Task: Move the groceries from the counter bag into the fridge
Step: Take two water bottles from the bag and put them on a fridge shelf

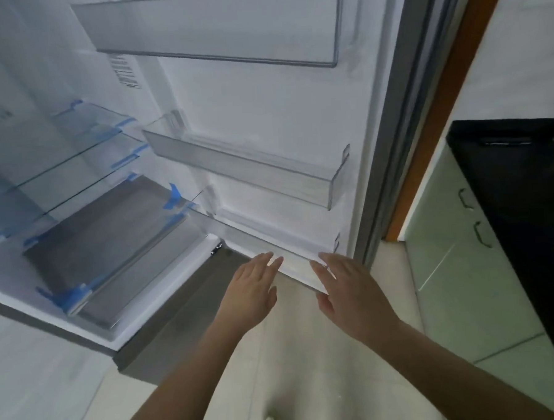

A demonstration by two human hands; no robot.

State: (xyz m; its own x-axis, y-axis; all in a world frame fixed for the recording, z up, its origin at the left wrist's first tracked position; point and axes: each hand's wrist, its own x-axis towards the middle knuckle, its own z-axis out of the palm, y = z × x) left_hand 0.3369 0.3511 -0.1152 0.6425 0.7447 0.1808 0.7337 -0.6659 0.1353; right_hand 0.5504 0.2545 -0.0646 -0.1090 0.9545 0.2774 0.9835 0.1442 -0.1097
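The fridge stands open in front of me, its white door (264,114) swung to the right. The door carries three clear bins: a top one (215,30), a middle one (241,171) and a bottom one (280,245). All look empty. My left hand (251,291) and my right hand (347,286) reach toward the bottom edge of the door, fingers spread and palms down, holding nothing. Glass shelves (74,156) and a clear drawer (111,250) with blue tape fill the fridge interior at the left. No bag or groceries are in view.
A black counter (524,180) over pale green cabinets (457,248) runs along the right. An orange-brown door frame (441,121) rises behind the fridge door. Light floor tiles (309,368) lie below my arms.
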